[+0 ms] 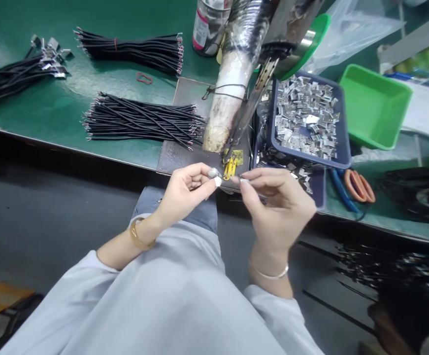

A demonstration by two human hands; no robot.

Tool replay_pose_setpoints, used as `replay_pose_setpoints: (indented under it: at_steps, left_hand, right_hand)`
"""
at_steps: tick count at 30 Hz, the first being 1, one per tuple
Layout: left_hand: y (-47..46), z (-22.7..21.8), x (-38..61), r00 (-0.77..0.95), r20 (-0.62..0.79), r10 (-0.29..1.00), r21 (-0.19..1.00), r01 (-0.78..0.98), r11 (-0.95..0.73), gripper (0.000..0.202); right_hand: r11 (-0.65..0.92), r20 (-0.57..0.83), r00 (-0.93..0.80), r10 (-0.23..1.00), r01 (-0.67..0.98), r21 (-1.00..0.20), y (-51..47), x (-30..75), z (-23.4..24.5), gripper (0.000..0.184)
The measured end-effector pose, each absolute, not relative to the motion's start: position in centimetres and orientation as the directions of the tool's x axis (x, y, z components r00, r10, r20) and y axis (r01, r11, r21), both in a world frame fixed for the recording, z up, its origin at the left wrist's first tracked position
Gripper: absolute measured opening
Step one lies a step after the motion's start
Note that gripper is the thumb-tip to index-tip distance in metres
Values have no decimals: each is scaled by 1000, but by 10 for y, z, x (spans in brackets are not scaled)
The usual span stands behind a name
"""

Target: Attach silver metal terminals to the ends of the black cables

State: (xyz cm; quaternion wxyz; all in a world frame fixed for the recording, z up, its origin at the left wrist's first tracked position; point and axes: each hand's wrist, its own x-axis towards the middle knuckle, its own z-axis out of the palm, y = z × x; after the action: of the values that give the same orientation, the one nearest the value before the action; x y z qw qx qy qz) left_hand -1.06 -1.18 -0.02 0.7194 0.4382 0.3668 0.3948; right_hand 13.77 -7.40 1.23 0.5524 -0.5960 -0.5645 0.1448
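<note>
My left hand (186,191) is closed in a pinch on a small silvery metal piece (213,172), in front of the bench edge. Close by on the right, my right hand (279,204) is also pinched, thumb against fingers. Whatever lies between its fingertips is too small to make out. Just beyond both sets of fingertips is a yellow clip-like part (230,167) at the front of a dark plate (177,155). Over that plate slants a whitish, tape-wrapped tube (223,101) beside a narrow metal arm (253,96).
Black cable bundles (144,118) lie left on the green bench (107,74), one tied with a red band. A blue tray (343,123) of metal pieces sits right, beside a green bin (377,106) and orange-handled scissors (360,186). Behind the tube stands a can (205,29).
</note>
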Motion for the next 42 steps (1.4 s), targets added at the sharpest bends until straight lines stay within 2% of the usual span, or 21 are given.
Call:
replay_pose_setpoints:
  at_steps: [3, 10, 14, 17, 19, 21, 23, 27, 30, 33, 35, 37, 40, 42]
  left_hand:
    - [-14, 0, -7, 397, -140, 907, 928, -267, 261, 18]
    - [-18, -7, -6, 367, -120, 923, 957, -203, 205, 19]
    - [-17, -10, -9, 376, 25, 926, 996, -88, 8, 11]
    - [-18, -10, -11, 377, 178, 909, 976, 53, -213, 12]
    - [-21, -10, -11, 360, 202, 911, 961, 107, -256, 13]
    - [-23, -9, -9, 348, 125, 929, 985, 71, -159, 12]
    - [-23, -9, -8, 375, 11, 927, 999, -53, 10, 14]
    - [-16, -10, -9, 438, -152, 886, 927, -248, 281, 24]
    - [-9, -10, -9, 404, -197, 893, 892, -303, 335, 24]
    - [-7, -8, -9, 386, -196, 901, 897, -301, 324, 18]
    - [-7, -7, -8, 377, -190, 906, 911, -277, 307, 14]
    - [-7, -6, -7, 369, -177, 912, 921, -266, 286, 12]
    - [-7, -8, -6, 363, -151, 919, 928, -268, 258, 12]
    - [-6, -9, -5, 351, -137, 926, 935, -264, 238, 13]
  right_hand:
    - [285, 491, 315, 812, 519, -805, -67, 131, -2, 11]
    - [267, 396, 287, 872, 400, -877, -62, 135, -5, 9]
    - [273, 399, 253, 881, 416, -867, -65, 139, -5, 10]
    - [279, 451, 230, 862, 527, -802, -67, 138, -4, 14]
    - [273, 473, 236, 849, 570, -775, -69, 135, -5, 14]
    - [271, 488, 260, 834, 577, -770, -69, 132, -7, 13]
    - [283, 524, 280, 804, 594, -753, -69, 129, -9, 13]
    - [318, 612, 359, 704, 611, -725, -69, 126, -11, 15]
    - [356, 693, 337, 637, 669, -653, -72, 127, -10, 22]
    - [386, 751, 160, 641, 778, -495, -74, 128, -10, 30]
    - [392, 756, 103, 647, 805, -445, -72, 129, -12, 31]
    - [378, 735, 169, 657, 770, -515, -70, 129, -15, 26]
    - [341, 627, 319, 711, 624, -703, -66, 129, -19, 15]
    - [335, 598, 319, 735, 596, -729, -66, 128, -21, 12]
